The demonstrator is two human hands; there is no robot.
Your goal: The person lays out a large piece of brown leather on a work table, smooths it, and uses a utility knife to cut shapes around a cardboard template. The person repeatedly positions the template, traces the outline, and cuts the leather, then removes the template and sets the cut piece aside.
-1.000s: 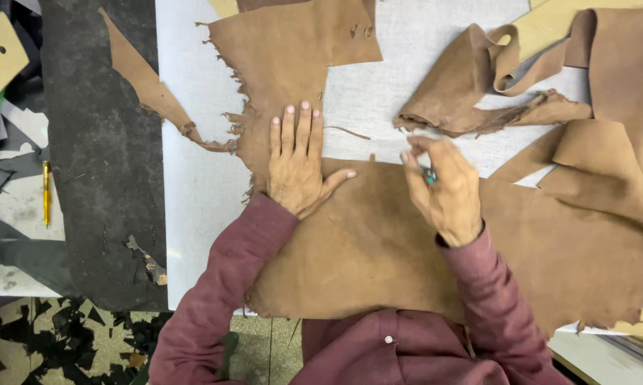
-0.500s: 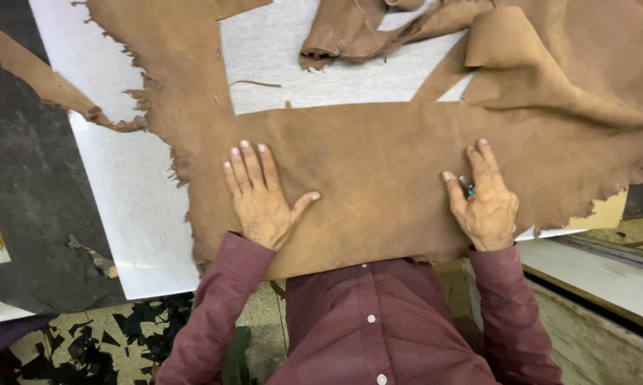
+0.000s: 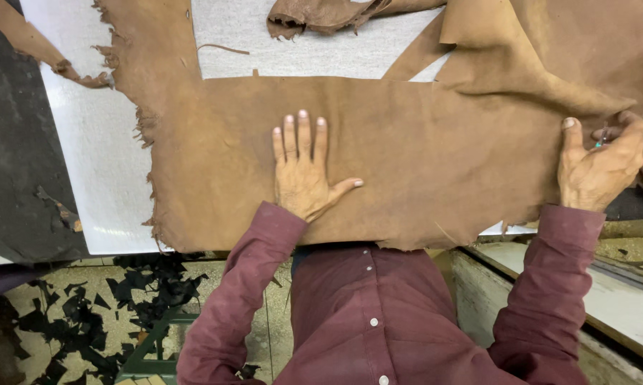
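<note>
We see a large tan suede hide (image 3: 421, 157) lying flat across the white table (image 3: 86, 178), matte and mottled, with ragged, fringed edges on its left side and a straight near edge. Our left hand (image 3: 303, 175) presses palm-down on its middle, fingers together, thumb out. Our right hand (image 3: 599, 167) grips the hide's right edge, fingers curled.
</note>
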